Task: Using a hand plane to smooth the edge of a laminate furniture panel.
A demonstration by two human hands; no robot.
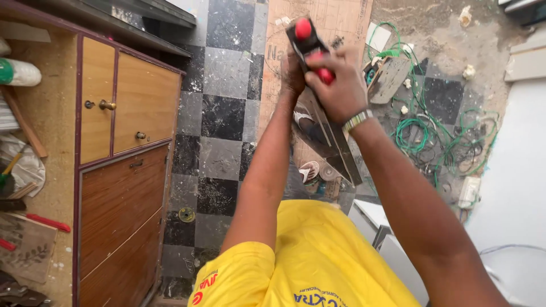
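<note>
From the head view, looking down past a yellow shirt (318,261), both arms reach far out over the checkered floor (222,113). The right hand (340,85) is clenched round the red grip of a black hand tool (311,42) with red knobs, which looks like a hand plane or a similar push tool, held above the middle of the scene. The left hand (293,74) sits just behind and left of it, pressed against the tool's side; its fingers are mostly out of sight, so I cannot tell how firmly it grips. Below the tool a long dark strip (333,145) slants down toward the near right. To work this well I would judge both hands should bear evenly and keep the tool in line with the strip. To the left stands a wooden cabinet (125,165) with small knobs; far right lies a tangle of green wire (438,131) on the floor, and a plywood sheet (335,23) lies beyond the hands. The tool's underside is hidden, the strip's lower end is blurred, and a foot in a sandal (310,170) is partly covered by the arms.
</note>
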